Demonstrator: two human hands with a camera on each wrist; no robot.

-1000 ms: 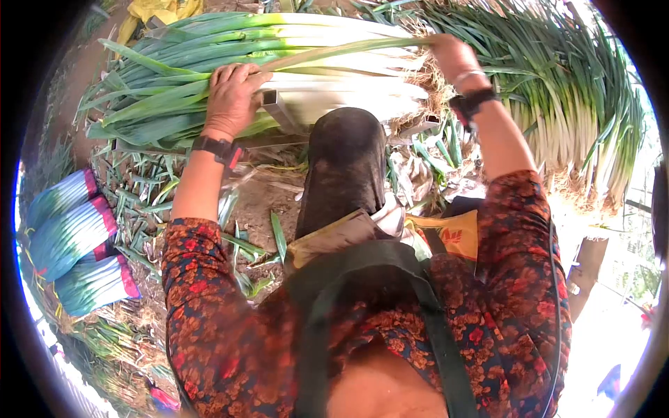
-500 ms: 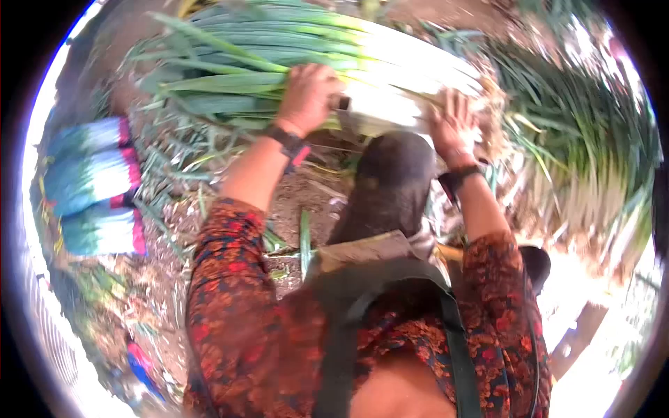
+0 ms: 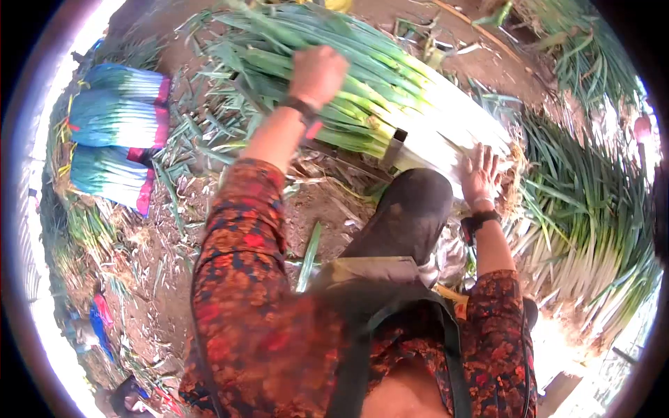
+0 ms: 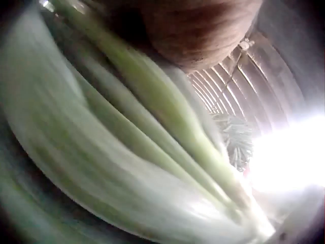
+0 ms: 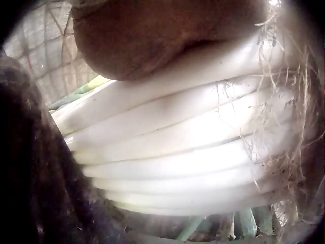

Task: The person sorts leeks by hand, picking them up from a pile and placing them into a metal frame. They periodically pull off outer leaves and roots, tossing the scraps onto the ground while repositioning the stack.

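Note:
A thick pile of leeks [image 3: 418, 80] lies with its green leaves to the upper left and its white stems [image 5: 167, 137] to the right. My left hand [image 3: 319, 73] is over the leaves, fingers curled around some of them; a leaf beyond it is blurred. Broad leaves [image 4: 117, 147] pass close below that hand in the left wrist view. My right hand [image 3: 481, 174] rests on the white stems with its fingers spread, near the stringy roots [image 3: 514, 167]. The fingertips of the left hand are hidden.
A metal bar end [image 3: 396, 143] stands up at the near side of the pile, beside my knee [image 3: 418, 195]. More loose leeks [image 3: 578, 202] lie to the right. Leek bundles in blue and red wrapping [image 3: 118, 115] lie at the left. Leaf scraps [image 3: 185, 150] litter the soil.
The right hand lets go of a single leek and flattens on the white stems. My left hand moves outward over the leaves. The head view has turned, so the pile slants down to the right.

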